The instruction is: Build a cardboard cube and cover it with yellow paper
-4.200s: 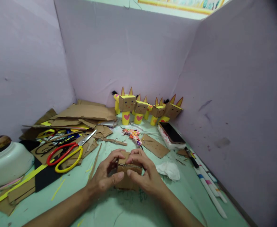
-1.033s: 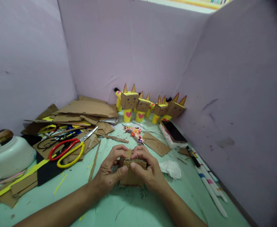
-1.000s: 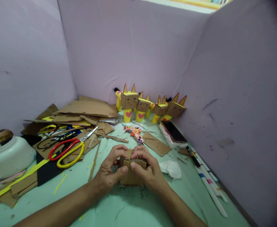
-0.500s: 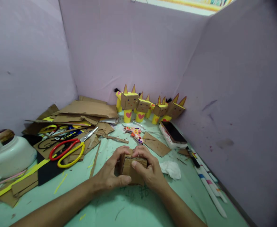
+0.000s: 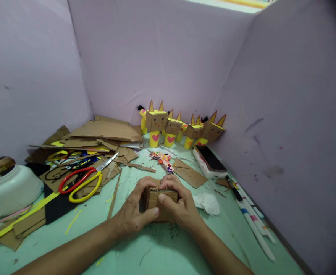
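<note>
A small brown cardboard box (image 5: 163, 215) sits between my two hands at the front middle of the table. My left hand (image 5: 135, 208) curves round its left side, with the thumb against the front face and the fingers at the top edge. My right hand (image 5: 182, 204) grips the right side, its thumb pressing the upper front and its fingers bent over the top. The box's back and underside are hidden. Beyond the hands lies a glue gun with a colourful floral pattern (image 5: 163, 160), beside a flat cardboard piece (image 5: 188, 173). Crumpled white tissue (image 5: 208, 203) is right of my right hand.
Scissors with red and yellow handles (image 5: 89, 179) lie left, before piled cardboard (image 5: 105, 131). A white rounded container (image 5: 13, 191) stands far left. Several yellow cardboard figures (image 5: 156, 122) line the back wall. A phone (image 5: 210, 158) and several white markers (image 5: 256, 229) lie right.
My left thumb has shifted slightly up and inward on the box's front. The grip is otherwise the same, and the view has tilted a little.
</note>
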A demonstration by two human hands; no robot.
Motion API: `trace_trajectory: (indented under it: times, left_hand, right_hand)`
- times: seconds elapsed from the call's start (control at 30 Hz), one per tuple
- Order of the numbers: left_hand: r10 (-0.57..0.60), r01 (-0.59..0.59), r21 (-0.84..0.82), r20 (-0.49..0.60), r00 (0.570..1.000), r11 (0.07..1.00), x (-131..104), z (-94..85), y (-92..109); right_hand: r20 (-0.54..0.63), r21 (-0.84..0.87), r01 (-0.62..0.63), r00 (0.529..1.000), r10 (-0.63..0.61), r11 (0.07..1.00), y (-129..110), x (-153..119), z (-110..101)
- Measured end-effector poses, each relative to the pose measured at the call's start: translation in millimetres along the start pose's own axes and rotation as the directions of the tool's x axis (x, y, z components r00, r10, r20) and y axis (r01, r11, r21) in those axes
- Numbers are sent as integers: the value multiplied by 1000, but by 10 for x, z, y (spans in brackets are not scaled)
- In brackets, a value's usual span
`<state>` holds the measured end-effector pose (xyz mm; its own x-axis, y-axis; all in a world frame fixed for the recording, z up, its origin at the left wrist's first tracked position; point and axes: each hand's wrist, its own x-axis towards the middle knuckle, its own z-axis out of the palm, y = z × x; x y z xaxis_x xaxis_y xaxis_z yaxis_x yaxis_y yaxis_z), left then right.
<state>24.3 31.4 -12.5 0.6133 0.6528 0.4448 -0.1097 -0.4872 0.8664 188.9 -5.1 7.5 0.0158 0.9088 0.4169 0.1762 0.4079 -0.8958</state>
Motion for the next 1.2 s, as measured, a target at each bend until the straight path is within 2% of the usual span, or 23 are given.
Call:
trace_trajectory:
  times: [0.6, 0.73, 0.87, 0.93, 1.0, 1.1, 1.2]
  left_hand:
    - [13, -13, 1, -49, 999, 1000, -6, -13, 14]
    - [89, -62, 199, -131, 987, 978, -8, -57, 34]
    - [129, -19, 453, -213, 969, 891, 30, -163, 40]
    - [123, 16, 504, -241, 963, 864, 44, -204, 17]
    - [123, 31, 529, -253, 960, 848, 50, -222, -12]
    - [150, 9, 561, -238, 960, 828, 51, -213, -39]
    - [179, -6, 589, -236, 955, 808, 46, -195, -39]
  right_hand:
    - [21, -33, 81, 997, -80, 996, 65, -20, -18]
    - [-10, -31, 150, 989, -150, 988, 125, -21, -65]
    - [-176, 72, 134, 977, -120, 988, 162, -12, -112]
    - [-297, 110, 102, 953, -65, 989, 152, -1, -130]
    - [-419, 123, 82, 908, -23, 989, 129, 18, -157]
    - [-586, 142, 81, 810, 18, 987, 89, 60, -224]
    - [-694, 180, 121, 719, 39, 976, 55, 104, -307]
